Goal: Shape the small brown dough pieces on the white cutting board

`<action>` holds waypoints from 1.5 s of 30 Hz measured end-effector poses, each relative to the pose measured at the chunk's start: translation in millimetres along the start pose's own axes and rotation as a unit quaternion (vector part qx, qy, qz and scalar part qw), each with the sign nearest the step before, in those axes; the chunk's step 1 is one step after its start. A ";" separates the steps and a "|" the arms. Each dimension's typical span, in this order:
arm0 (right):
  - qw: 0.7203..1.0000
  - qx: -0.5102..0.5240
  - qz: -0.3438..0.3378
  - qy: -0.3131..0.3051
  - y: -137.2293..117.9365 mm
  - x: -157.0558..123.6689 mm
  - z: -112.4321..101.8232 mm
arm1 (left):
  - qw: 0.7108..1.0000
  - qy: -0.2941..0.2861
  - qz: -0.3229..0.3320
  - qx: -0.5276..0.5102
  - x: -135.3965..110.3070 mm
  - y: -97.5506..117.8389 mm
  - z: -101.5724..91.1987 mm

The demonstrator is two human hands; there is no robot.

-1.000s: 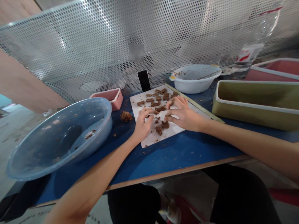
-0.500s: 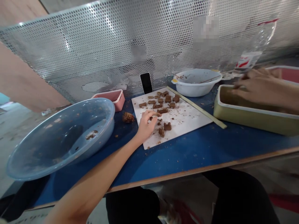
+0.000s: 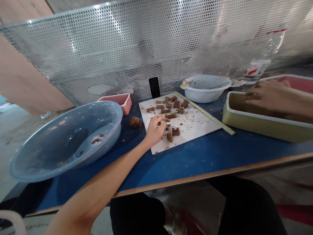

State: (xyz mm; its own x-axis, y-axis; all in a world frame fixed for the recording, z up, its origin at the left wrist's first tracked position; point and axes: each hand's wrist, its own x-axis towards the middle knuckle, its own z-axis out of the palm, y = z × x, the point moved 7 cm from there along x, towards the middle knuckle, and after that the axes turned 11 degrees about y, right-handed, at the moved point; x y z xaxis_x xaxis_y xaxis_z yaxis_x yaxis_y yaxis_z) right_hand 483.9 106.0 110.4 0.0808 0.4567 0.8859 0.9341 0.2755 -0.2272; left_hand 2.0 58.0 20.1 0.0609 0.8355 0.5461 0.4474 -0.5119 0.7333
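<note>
My left hand (image 3: 155, 130) rests at the left side of a white board (image 3: 193, 130), its fingers spread over small brown crumbs and holding nothing that I can see. Just beyond the fingertips lies a brown molded piece (image 3: 170, 116). Several more brown pieces (image 3: 165, 111) are grouped toward the back of the board. Closer to its front edge are a bear-shaped brown piece (image 3: 175, 132) and a rough lump (image 3: 169, 137). Over a yellow-green rectangular tub (image 3: 259, 127), my right hand (image 3: 269, 96) is smeared by motion, its fingers partly hidden.
Left of the board are a large blue basin (image 3: 73, 140), a pink tub (image 3: 126, 104) and a brown clump (image 3: 135, 122). A flat stick (image 3: 207, 114) lies along the board's right side. Behind stand a phone (image 3: 154, 87), a white basin (image 3: 205, 93) and a plastic bottle (image 3: 258, 67).
My right hand has shifted slightly lower over the yellow-green tub. My left hand stays at nearly the same spot on the board. The camera view has tilted a little.
</note>
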 end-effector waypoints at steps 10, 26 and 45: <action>0.950 0.173 -0.119 -0.233 -205.8 -29.1 59.0 | 1.000 0.004 0.007 -0.007 -0.5 -1.7 -1.3; 0.941 0.239 -0.122 -0.209 -226.2 -101.8 127.4 | 1.000 0.006 0.004 -0.004 -2.2 4.1 -7.1; 0.937 0.291 -0.141 -0.134 -255.6 -94.7 85.9 | 1.000 0.021 0.011 -0.012 -2.4 7.7 -9.5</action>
State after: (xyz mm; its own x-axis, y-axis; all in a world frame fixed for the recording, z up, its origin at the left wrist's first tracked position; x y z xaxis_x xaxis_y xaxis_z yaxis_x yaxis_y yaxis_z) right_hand 207.6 65.0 49.9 -0.3040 0.4710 0.8281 0.5503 0.7963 -0.2509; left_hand -3.1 50.1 28.3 0.0330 0.8148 0.5788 0.4257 -0.5355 0.7294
